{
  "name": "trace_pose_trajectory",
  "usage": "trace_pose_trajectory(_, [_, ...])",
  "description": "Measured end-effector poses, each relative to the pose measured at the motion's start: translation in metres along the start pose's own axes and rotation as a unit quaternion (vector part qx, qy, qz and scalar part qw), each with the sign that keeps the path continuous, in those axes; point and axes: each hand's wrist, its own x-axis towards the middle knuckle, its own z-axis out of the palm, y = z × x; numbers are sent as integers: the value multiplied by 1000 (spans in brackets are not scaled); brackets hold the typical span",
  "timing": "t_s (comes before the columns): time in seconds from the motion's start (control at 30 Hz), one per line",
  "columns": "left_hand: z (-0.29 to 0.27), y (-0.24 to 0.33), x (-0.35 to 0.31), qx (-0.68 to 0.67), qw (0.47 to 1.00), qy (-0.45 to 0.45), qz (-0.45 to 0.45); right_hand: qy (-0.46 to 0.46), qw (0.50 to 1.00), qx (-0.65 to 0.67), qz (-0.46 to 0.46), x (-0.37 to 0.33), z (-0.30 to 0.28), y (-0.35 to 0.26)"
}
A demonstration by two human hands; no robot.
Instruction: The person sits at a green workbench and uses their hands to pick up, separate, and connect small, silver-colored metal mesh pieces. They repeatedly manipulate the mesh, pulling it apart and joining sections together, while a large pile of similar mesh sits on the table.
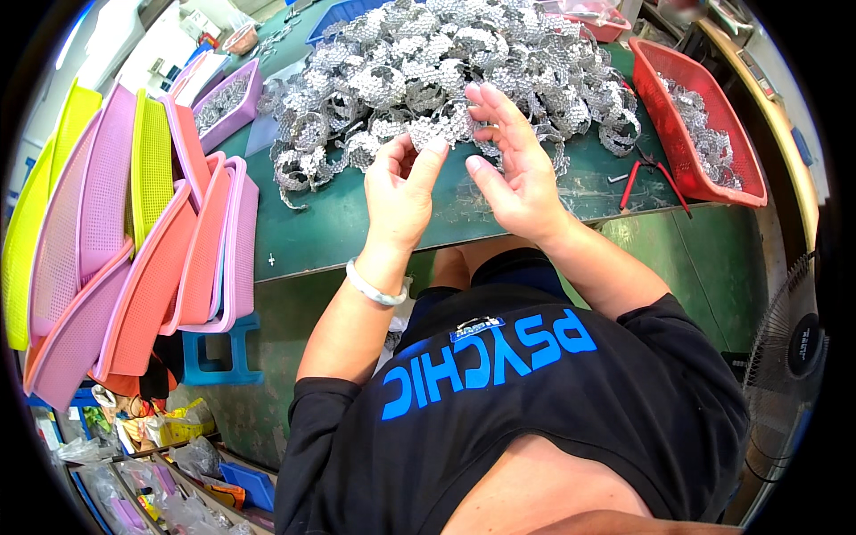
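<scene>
A big heap of curled silver strips (392,82), linked or mesh-like in look, covers the far part of the green table (321,227). My left hand (401,192) is at the heap's near edge, thumb and fingers closed on one silver strip (443,129). Its far end merges with the heap, so I cannot tell where it stops. Just right of it, my right hand (519,169) is raised with fingers apart and the palm turned toward the left hand. Nothing shows in its grasp, and its fingertips are in front of the heap.
A red basket (753,178) holding more silver strips stands at the right. Near it lie red-handled pliers (655,178). Stacked colourful plastic baskets (147,276) fill the left side, above a blue stool (223,357). A purple basket (236,116) of silver pieces stands behind; a fan (794,348) stands at right.
</scene>
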Motion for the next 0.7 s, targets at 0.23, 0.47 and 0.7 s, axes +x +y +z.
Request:
trace_pose_trajectory(0.23, [-3,0,1,-32,999,-29,-15,-8,1000,28,11,-1,-2,-2])
trace_pose_trajectory(0.47, [-5,-13,3,54,997,21,50,29,990,112,81,-1,-1,3])
trace_pose_trajectory(0.7, [-5,-15,4,169,979,43,109,30,931,258,257,2,-3,7])
